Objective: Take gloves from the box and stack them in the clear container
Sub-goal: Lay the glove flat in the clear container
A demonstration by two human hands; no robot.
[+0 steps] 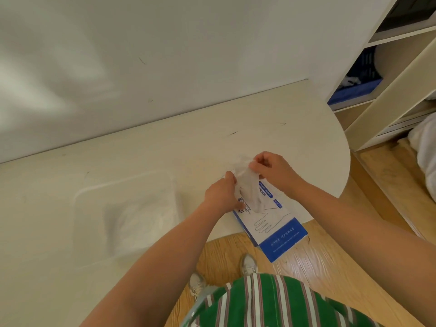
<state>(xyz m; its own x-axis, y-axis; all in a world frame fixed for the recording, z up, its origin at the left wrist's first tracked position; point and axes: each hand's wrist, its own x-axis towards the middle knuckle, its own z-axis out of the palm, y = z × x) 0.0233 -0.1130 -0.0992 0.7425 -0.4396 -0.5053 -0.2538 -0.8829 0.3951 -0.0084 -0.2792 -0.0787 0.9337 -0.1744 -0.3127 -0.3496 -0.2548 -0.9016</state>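
Note:
A white and blue glove box (273, 223) lies at the table's front edge, its near end hanging over the floor. A thin clear glove (246, 185) sticks up out of the box's opening. My right hand (269, 169) pinches the glove's top end just above the box. My left hand (220, 193) rests against the box's left side, with its fingertips touching the glove. The clear container (125, 215) stands on the table to the left of the box, with a small pile of clear gloves (139, 223) inside it.
The cream table (165, 142) runs along a white wall and ends in a rounded edge at the right. A shelf unit (387, 79) stands beyond that edge. Wood floor and my shoes show below.

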